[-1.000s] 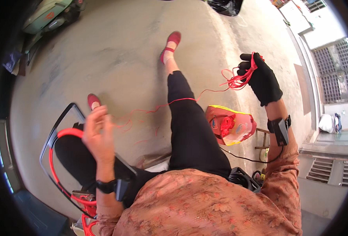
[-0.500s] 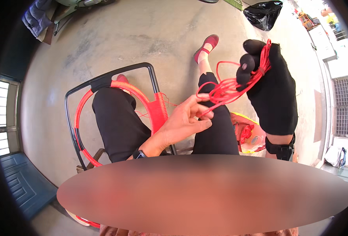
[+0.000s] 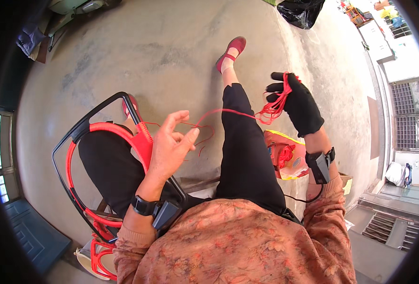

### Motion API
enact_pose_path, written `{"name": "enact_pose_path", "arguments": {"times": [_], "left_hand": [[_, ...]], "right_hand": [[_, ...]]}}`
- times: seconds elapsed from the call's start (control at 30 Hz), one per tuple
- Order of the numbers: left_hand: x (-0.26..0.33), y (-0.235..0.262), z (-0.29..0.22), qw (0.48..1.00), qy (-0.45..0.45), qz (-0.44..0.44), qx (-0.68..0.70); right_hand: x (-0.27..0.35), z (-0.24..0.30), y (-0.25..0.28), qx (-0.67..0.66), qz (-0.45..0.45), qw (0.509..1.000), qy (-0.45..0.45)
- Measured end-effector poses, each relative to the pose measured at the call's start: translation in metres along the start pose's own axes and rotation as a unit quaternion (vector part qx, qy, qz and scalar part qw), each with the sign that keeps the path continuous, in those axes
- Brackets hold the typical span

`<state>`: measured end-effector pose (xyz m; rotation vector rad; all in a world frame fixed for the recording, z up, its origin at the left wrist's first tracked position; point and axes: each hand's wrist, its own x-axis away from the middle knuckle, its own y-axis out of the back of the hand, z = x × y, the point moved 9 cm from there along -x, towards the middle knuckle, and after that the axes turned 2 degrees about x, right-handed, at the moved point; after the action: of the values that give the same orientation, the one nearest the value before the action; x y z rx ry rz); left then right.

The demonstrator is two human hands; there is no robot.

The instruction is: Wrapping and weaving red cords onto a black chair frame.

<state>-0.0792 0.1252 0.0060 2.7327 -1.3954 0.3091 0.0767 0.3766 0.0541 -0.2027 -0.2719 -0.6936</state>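
A bundle of thin red cord (image 3: 274,108) hangs from my right hand (image 3: 304,104), which wears a black glove and has its fingers wrapped round the strands. One strand runs left from the bundle, sagging a little, to my bare left hand (image 3: 169,144), where thumb and fingers pinch it. Leaning on my left thigh is a black tube frame (image 3: 98,109) that holds a ring wrapped in red cord (image 3: 68,163). My left forearm crosses its near right side. A loose cord end dangles past my left fingers.
On the floor by my right leg lies a red and yellow bag (image 3: 292,137) with red stuff inside. Red frame pieces (image 3: 96,260) stand at lower left. A black plastic bag (image 3: 304,14) sits far ahead, and a blue panel (image 3: 34,236) is at left.
My hands have drawn apart, the left one moving left and the right one lower. A longer stretch of cord now spans between them. The view has shifted, showing my torso.
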Motion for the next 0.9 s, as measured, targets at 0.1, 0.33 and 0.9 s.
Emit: {"name": "enact_pose_path", "arguments": {"times": [0.1,0.33,0.9], "left_hand": [[-0.002,0.001,0.007,0.999,0.022,0.01,0.034],[0.007,0.004,-0.028,0.994,-0.092,-0.036,0.053],[0.005,0.009,-0.015,0.983,-0.035,-0.046,0.173]], "right_hand": [[0.0,-0.006,-0.031,0.004,0.019,0.999,-0.03],[0.031,-0.023,-0.112,0.131,0.145,0.981,-0.007],[0.027,-0.012,-0.103,0.042,-0.032,0.999,0.009]]}}
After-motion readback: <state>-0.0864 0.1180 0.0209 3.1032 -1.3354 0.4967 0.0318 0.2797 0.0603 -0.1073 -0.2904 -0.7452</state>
